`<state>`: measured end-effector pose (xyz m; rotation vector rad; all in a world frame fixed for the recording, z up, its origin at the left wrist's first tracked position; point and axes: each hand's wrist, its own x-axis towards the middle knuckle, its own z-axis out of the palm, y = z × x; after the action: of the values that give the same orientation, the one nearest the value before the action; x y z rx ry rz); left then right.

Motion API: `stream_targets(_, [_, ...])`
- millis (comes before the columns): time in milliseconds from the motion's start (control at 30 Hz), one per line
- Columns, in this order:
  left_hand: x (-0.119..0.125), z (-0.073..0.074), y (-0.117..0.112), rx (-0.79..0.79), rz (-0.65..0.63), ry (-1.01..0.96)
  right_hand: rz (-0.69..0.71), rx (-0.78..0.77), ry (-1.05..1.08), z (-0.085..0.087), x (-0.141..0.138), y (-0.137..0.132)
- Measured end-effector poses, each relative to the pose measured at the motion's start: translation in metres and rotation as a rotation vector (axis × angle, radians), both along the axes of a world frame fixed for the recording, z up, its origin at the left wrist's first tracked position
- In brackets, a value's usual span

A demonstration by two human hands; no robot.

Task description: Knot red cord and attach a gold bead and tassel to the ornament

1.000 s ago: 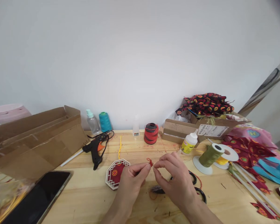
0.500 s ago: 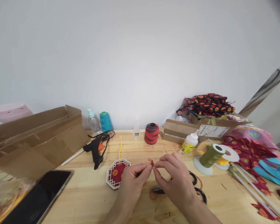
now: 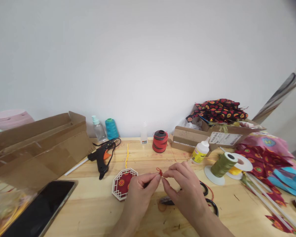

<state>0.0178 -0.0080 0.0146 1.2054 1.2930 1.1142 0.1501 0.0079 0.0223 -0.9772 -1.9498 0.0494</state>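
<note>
A small looped piece of knotted red cord (image 3: 159, 171) sticks up between my fingertips at the middle of the table. My left hand (image 3: 141, 191) pinches it between thumb and forefinger. From the other side my right hand (image 3: 184, 187) pinches the same cord, its fingertips almost touching the left ones. Under my right hand lie black-handled scissors (image 3: 212, 205), partly hidden by it. Beside my left hand rests an octagonal wooden ornament (image 3: 120, 184) with red patterned cloth and a yellow cord on top; my hand covers its right edge.
A glue gun (image 3: 101, 159), a cardboard box (image 3: 44, 148) and a phone (image 3: 39, 210) lie to the left. Behind stand a red cord spool (image 3: 160, 141) and a glue bottle (image 3: 200, 152). Right are a green thread spool (image 3: 224, 164), cloth scraps (image 3: 259, 161) and white sticks (image 3: 268, 200).
</note>
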Motion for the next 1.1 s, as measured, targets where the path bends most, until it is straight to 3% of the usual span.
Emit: stream_targets(1100, [-0.0016, -0.0028, 0.0018, 0.064, -0.019, 0.035, 0.042, -0.034, 0.014, -0.0001, 0.0007, 0.002])
